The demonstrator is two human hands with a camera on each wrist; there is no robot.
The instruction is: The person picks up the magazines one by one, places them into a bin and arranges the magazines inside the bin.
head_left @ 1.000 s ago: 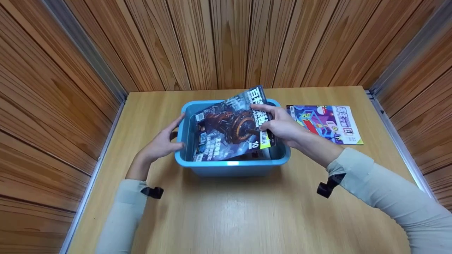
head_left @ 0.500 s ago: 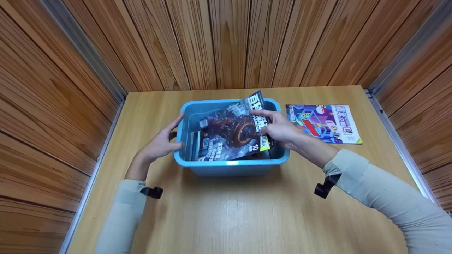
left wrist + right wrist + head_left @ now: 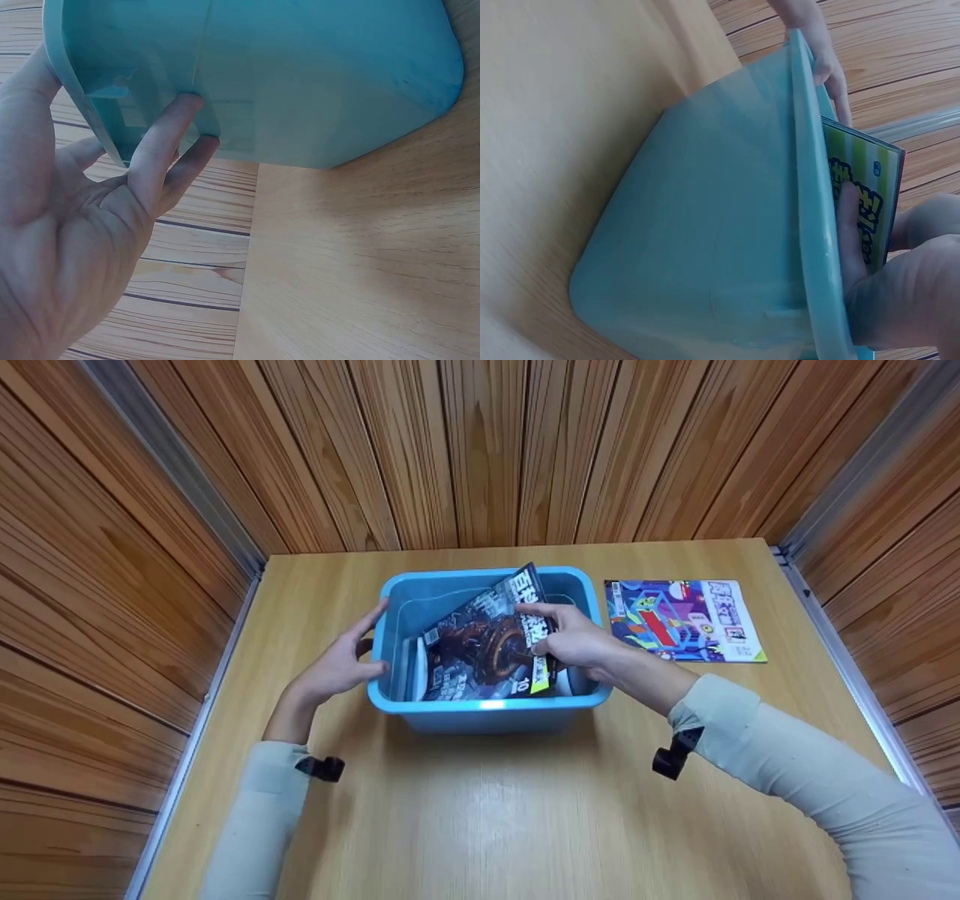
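A blue plastic bin point(image 3: 480, 711) stands mid-table. A dark magazine point(image 3: 480, 649) with a machine on its cover leans tilted inside it, top corner above the rim. My right hand point(image 3: 574, 641) grips the magazine's right edge, thumb on the cover; in the right wrist view the fingers point(image 3: 855, 240) lie on the magazine point(image 3: 866, 199) behind the bin's wall point(image 3: 727, 247). My left hand point(image 3: 341, 664) rests with straight fingers against the bin's left side; the left wrist view shows fingertips point(image 3: 176, 124) under the bin's rim point(image 3: 82, 97).
A second, brightly coloured magazine point(image 3: 682, 619) lies flat on the wooden table point(image 3: 487, 810) right of the bin. Other flat items stand inside the bin behind the dark magazine. Wood-panelled walls close in the table on three sides.
My right hand has lowered the dark magazine deeper into the bin and shifted it slightly left. The left hand has stayed on the bin's side.
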